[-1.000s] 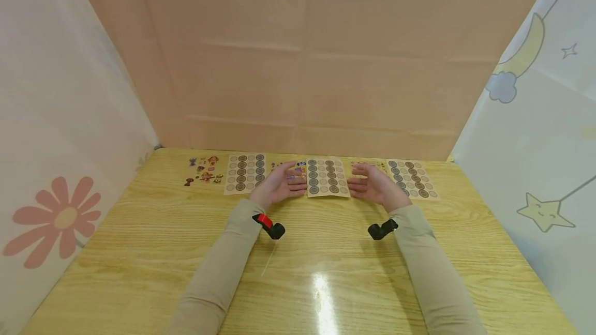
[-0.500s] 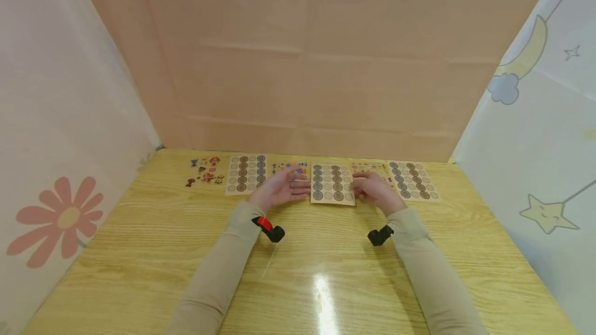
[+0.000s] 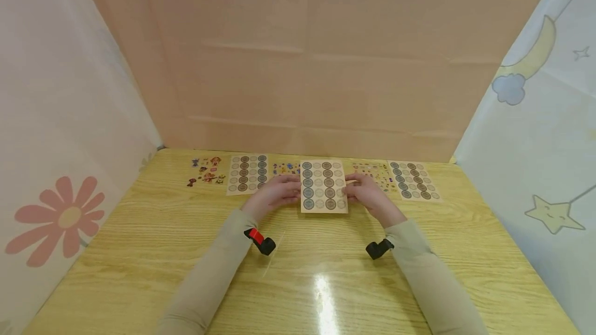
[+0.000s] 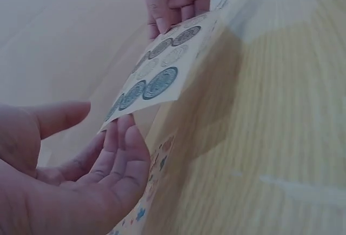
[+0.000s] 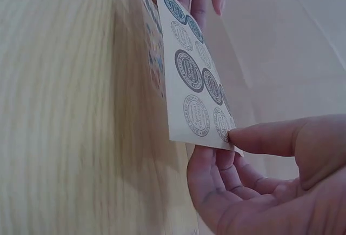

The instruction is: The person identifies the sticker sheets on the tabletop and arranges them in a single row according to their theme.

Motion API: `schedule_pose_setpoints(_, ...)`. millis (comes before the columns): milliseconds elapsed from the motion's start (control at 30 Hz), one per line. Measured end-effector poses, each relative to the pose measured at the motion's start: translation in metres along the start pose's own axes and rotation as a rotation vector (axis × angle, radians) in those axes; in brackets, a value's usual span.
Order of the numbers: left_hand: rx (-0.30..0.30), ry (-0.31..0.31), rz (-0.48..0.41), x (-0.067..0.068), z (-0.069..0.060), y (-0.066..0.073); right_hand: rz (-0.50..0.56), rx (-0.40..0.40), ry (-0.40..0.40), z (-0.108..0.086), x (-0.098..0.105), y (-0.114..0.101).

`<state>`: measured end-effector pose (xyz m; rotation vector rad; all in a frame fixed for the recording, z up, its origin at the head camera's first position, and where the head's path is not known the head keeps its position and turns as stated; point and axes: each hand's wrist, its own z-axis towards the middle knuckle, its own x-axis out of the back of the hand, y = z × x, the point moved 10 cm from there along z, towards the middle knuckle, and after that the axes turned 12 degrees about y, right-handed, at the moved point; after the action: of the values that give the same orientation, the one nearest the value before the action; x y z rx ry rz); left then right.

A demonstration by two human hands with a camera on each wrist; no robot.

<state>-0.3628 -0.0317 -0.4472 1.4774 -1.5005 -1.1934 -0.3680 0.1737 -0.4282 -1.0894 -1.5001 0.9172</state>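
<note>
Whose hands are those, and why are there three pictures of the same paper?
They're a person's bare hands, not a robot's. The wide picture comes from a camera worn on the head. The two close ones come from little black cameras on the wrists. On the wooden table lie sheets with round designs and sheets with small colourful pictures. The right hand pinches one raised sheet; the left hand has fingers under its other edge, thumb apart.
</note>
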Motion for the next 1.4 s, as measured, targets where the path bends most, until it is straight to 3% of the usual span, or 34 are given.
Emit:
schedule_pose_setpoints(167,-0.092,0.108,0.045,0.021,-0.014,0.000,0.051,0.016,-0.062,-0.013,-0.020,-0.004)
schedule_pose_setpoints(467,-0.171,0.283,0.114,0.070,-0.043,-0.002,0.123,-0.014,-0.105,-0.037,-0.068,-0.011)
schedule_pose_setpoints(767,-0.160,0.312,0.136,0.116,-0.077,-0.008,0.232,-0.051,-0.169,-0.053,-0.118,-0.017)
schedule_pose_setpoints(933,-0.152,0.319,0.150,0.141,-0.097,-0.016,0.261,-0.123,-0.218,-0.067,-0.144,-0.014)
schedule_pose_setpoints(1133,-0.136,0.314,0.183,0.168,-0.118,-0.023,0.402,-0.193,-0.368,-0.087,-0.177,-0.016)
schedule_pose_setpoints(1267,-0.110,0.295,0.171,0.184,-0.130,-0.030,0.504,-0.287,-0.385,-0.095,-0.195,-0.012)
schedule_pose_setpoints(1400,-0.084,0.298,0.182,0.197,-0.139,-0.037,0.512,-0.346,-0.422,-0.103,-0.212,-0.011)
